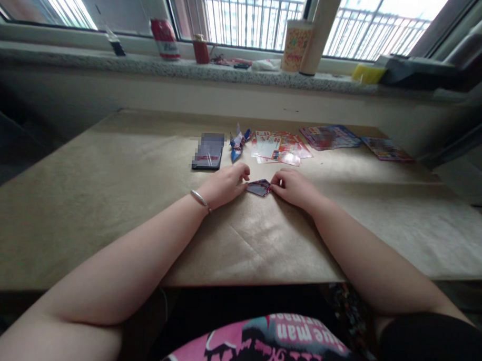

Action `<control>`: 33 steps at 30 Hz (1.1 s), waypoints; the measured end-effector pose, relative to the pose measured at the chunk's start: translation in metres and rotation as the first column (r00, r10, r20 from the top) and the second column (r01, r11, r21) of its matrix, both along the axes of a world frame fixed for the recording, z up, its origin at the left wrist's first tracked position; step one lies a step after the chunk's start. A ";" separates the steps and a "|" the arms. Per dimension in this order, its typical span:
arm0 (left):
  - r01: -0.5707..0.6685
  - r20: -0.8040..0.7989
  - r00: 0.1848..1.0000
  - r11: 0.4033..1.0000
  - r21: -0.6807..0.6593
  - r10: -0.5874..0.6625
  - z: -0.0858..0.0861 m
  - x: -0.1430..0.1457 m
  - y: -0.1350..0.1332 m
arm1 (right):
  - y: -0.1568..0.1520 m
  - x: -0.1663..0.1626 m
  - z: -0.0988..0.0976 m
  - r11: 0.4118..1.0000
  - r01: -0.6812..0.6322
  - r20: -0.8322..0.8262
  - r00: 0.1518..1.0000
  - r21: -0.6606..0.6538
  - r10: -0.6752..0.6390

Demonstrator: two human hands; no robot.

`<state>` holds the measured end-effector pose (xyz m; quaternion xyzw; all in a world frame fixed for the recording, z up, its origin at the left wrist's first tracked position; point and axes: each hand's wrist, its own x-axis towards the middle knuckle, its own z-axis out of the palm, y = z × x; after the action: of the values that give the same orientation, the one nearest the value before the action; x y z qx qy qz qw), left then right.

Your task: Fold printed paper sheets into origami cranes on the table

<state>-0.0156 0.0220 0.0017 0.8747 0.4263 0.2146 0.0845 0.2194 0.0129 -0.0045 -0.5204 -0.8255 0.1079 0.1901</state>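
Observation:
A small folded piece of printed paper [258, 188] lies on the brown paper-covered table [106, 197], between my two hands. My left hand [225, 185], with a silver bangle on the wrist, has its fingers curled and pinches the paper's left edge. My right hand [294, 187] is closed too, pinching the paper's right edge against the table. Both forearms rest on the table.
Behind my hands lie a dark phone [208, 151], a folded paper crane [237, 143], and loose printed sheets [279, 146] with more leaflets [329, 136] to the right. On the windowsill stand a red can [165, 39], a small red cup [200, 50], a printed cup [296, 45] and a yellow sponge [367, 73].

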 end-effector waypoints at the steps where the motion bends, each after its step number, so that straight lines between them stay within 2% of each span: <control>1: 0.067 0.030 0.997 0.998 0.015 -0.068 -0.002 0.000 0.000 | 0.001 0.000 -0.001 1.000 0.003 -0.013 1.000 -0.001 -0.003; 4: 0.274 0.070 0.958 0.959 0.079 -0.279 -0.006 0.001 0.000 | 0.003 -0.001 -0.002 0.999 0.027 -0.038 0.999 0.021 -0.026; 7: 0.340 0.110 0.929 0.931 0.130 -0.354 -0.005 0.003 -0.002 | 0.006 -0.002 -0.003 0.999 -0.016 -0.116 0.993 0.030 0.020; 10: 0.296 0.206 0.925 0.946 0.132 -0.318 -0.005 0.005 -0.004 | 0.008 -0.003 -0.005 0.992 -0.108 -0.283 0.955 -0.063 0.086; 13: 0.217 0.282 0.931 0.973 0.081 -0.231 -0.005 0.007 -0.006 | 0.008 -0.004 -0.008 0.989 -0.070 -0.418 0.908 -0.133 0.008; 15: 0.176 0.303 0.937 0.984 0.020 -0.174 -0.004 0.008 -0.007 | 0.005 -0.005 -0.009 0.988 -0.054 -0.510 0.860 -0.143 -0.027; 18: 0.139 0.287 0.950 0.989 -0.046 -0.120 -0.003 0.009 -0.008 | 0.000 -0.007 -0.008 0.985 -0.119 -0.581 0.813 -0.126 0.024; 24: 0.108 0.165 0.981 0.993 -0.038 -0.100 -0.005 0.010 -0.006 | -0.004 -0.009 -0.003 0.995 -0.093 -0.300 0.949 0.038 0.100; 33: 0.109 -0.098 0.991 0.986 0.128 -0.096 -0.007 0.014 -0.003 | -0.001 -0.009 -0.006 0.981 -0.123 -0.022 0.992 0.148 0.128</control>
<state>-0.0016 0.0191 -0.0057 0.9080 0.3689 0.1977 0.0171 0.2103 0.0123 -0.0106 -0.4501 -0.8593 0.0668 0.2334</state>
